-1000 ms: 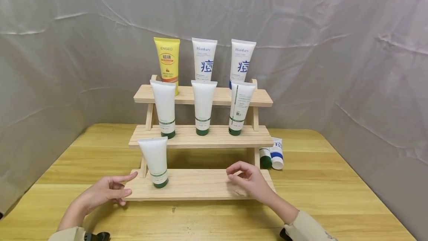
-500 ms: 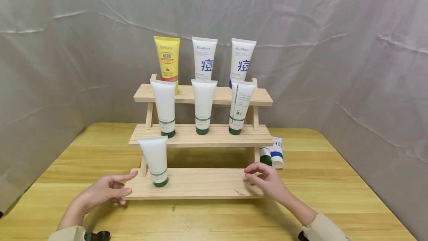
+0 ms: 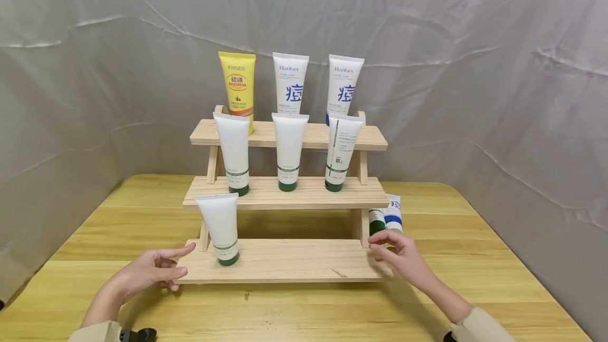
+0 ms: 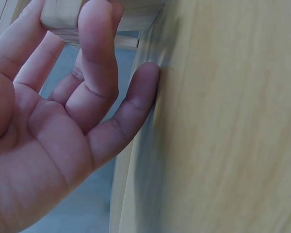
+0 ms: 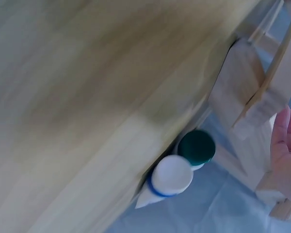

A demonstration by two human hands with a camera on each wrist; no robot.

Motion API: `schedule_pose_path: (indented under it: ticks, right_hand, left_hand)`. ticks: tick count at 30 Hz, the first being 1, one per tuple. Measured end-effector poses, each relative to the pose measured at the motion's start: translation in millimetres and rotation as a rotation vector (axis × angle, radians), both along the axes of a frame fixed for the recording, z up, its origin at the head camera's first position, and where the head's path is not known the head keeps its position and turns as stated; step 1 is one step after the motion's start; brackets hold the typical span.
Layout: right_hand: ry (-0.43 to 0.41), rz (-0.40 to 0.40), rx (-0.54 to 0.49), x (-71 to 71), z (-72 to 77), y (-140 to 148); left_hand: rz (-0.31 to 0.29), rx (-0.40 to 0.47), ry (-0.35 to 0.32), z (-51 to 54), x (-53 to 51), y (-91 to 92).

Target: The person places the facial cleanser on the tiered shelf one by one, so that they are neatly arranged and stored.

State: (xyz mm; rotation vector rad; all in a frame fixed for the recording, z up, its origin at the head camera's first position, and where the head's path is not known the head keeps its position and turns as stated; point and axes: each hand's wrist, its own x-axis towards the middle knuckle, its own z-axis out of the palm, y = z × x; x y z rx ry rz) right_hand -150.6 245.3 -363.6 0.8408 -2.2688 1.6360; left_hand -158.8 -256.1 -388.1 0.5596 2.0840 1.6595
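In the head view a three-step wooden display stand [image 3: 304, 273] holds upright squeeze tubes. My left hand [image 3: 144, 273] holds the left end of its bottom shelf, thumb at the front corner and index finger along the side; the left wrist view shows the shelf end [image 4: 62, 13] between the fingers. A white tube with a green cap [image 3: 223, 228] stands on that shelf near this hand. At the shelf's right end, my right hand [image 3: 404, 258] has loosely bent fingers and holds nothing. Behind it lie a blue-banded white tube [image 3: 393, 214] and a green-capped tube [image 3: 377, 221].
The middle shelf bears three green-capped white tubes, one of them a tube with printed text [image 3: 343, 149]. On the top shelf stand a yellow tube [image 3: 237, 86] and two white tubes with blue lettering, one in the middle [image 3: 291, 83]. A grey cloth [image 3: 142, 78] hangs behind the wooden table [image 3: 304, 313].
My right hand has moved right, from above the bottom shelf to its right end near the lying tubes. The left hand and the standing tubes have stayed put.
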Motion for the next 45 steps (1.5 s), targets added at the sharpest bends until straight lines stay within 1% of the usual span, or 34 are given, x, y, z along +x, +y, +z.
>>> schedule_pose_path:
  ticks: [4, 9, 13, 19, 22, 25, 30, 35, 38, 41, 43, 45]
  right_hand:
    - [-0.011, -0.054, -0.001, -0.3, 3.0, 12]
    - [-0.005, -0.091, -0.024, -5.3, 3.8, 27]
    - [-0.023, -0.128, -0.042, -9.5, 3.5, 37]
    - [-0.062, -0.231, 0.031, -17.9, 1.7, 47]
    - [-0.076, -0.266, 0.067, -23.0, -0.4, 53]
    - [-0.084, -0.308, 0.103, -29.1, -2.3, 58]
    - [-0.085, -0.386, 0.195, -42.5, -8.0, 66]
    - [-0.149, -0.409, 0.254, -53.7, -10.9, 71]
    - [-0.198, -0.403, 0.298, -57.7, -8.6, 72]
    - [-0.239, -0.392, 0.341, -62.9, -9.6, 74]
    - [-0.291, -0.374, 0.338, -66.3, -10.5, 76]
    - [-0.358, -0.346, 0.308, -69.4, -11.5, 78]
  left_hand:
    - [0.001, -0.002, -0.001, -0.3, -0.6, 0.0]
    - [0.002, -0.006, 0.003, -0.8, -1.1, -0.6]
    - [-0.002, -0.001, 0.001, -1.2, -0.8, -0.5]
    - [-0.001, 0.011, -0.005, -1.8, -0.2, -0.4]
    - [-0.004, 0.015, -0.008, -2.0, 0.1, -0.5]
    - [-0.005, 0.016, -0.009, -2.3, 0.2, -0.7]
    - [0.0, 0.014, -0.008, -2.0, -0.3, -0.3]
    - [0.001, 0.015, -0.014, -2.0, -0.4, -0.3]
    - [0.0, 0.019, -0.016, -2.5, -0.7, -0.6]
    - [0.001, 0.019, -0.016, -2.4, -0.8, -0.7]
    - [0.003, 0.02, -0.015, -2.0, -0.8, -0.7]
    - [0.004, 0.019, -0.015, -1.7, -0.6, -0.7]
